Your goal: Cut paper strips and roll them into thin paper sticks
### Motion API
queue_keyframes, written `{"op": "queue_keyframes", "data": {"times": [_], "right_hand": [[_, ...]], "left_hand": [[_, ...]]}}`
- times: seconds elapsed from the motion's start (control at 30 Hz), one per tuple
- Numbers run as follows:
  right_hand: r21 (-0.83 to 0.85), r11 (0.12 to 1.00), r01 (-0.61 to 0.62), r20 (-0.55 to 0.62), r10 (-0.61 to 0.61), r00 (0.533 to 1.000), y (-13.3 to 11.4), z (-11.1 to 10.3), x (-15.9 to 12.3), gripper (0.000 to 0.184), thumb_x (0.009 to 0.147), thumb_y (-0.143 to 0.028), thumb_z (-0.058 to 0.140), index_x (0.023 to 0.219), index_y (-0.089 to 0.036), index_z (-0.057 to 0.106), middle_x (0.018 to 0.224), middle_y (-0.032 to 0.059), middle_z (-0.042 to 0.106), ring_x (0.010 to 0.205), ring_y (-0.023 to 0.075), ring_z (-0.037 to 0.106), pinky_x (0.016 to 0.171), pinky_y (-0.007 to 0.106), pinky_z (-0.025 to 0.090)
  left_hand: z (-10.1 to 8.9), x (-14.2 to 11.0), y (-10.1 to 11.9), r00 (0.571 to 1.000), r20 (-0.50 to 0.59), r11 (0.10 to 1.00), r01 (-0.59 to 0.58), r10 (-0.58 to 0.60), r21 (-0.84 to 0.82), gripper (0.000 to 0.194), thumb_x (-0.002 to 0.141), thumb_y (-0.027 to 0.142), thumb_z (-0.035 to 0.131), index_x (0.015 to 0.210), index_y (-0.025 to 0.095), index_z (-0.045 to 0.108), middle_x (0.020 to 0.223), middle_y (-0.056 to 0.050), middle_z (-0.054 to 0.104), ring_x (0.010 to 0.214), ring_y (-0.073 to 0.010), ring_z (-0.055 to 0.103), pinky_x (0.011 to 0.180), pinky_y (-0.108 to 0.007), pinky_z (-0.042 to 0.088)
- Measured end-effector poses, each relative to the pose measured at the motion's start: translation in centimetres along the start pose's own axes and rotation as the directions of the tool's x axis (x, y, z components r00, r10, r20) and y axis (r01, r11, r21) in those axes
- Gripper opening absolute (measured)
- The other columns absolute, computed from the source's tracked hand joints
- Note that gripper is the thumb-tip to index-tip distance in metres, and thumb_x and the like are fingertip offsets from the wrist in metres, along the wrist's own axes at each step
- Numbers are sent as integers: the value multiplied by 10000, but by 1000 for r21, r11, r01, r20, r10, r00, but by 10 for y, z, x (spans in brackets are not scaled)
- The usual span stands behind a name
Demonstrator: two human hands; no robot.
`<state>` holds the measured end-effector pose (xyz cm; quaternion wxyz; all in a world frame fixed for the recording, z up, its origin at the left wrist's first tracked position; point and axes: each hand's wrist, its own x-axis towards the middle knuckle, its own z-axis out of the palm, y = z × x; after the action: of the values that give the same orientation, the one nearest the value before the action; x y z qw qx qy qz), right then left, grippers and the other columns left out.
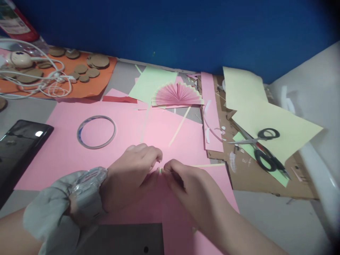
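At the middle of the table, a pink paper sheet (174, 230) with a pale yellow strip (208, 165) along its far edge lies under my two hands. My left hand (132, 173), wearing a clear watch (89, 179) and a grey-green scrunchie (50, 212), has its fingers curled, with its thumb at the sheet's edge. Just beside it, my right hand (193, 184) pinches the same edge between thumb and fingers. A bit of pale green shows between the fingertips. Beyond them stands a pleated pink paper fan (177, 95) with a pale yellow rim.
Left are a tape roll (97, 132), a black phone (23, 152), white cables (53, 79) and cardboard discs (97, 61) on orange paper (98, 83). Right, scissors (261, 145) rest over pale yellow paper (276, 120) and cardboard (249, 184). A blue panel (186, 32) closes the back.
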<state>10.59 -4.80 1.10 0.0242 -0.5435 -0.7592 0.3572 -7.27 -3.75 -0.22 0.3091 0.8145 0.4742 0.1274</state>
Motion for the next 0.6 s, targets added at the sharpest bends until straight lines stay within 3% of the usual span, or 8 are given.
{"op": "queue_keyframes", "data": {"times": [0.6], "right_hand": [[-6, 1000, 11, -15, -11, 1000, 0, -1, 0, 153, 836, -140, 435, 703, -214, 426, 555, -63, 451, 489, 99, 403, 455, 223, 210]], "left_hand": [[0, 0, 2, 1000, -2, 1000, -4, 4, 22, 206, 762, 113, 482, 950, 196, 473, 895, -15, 545, 840, -189, 463, 749, -338, 332]]}}
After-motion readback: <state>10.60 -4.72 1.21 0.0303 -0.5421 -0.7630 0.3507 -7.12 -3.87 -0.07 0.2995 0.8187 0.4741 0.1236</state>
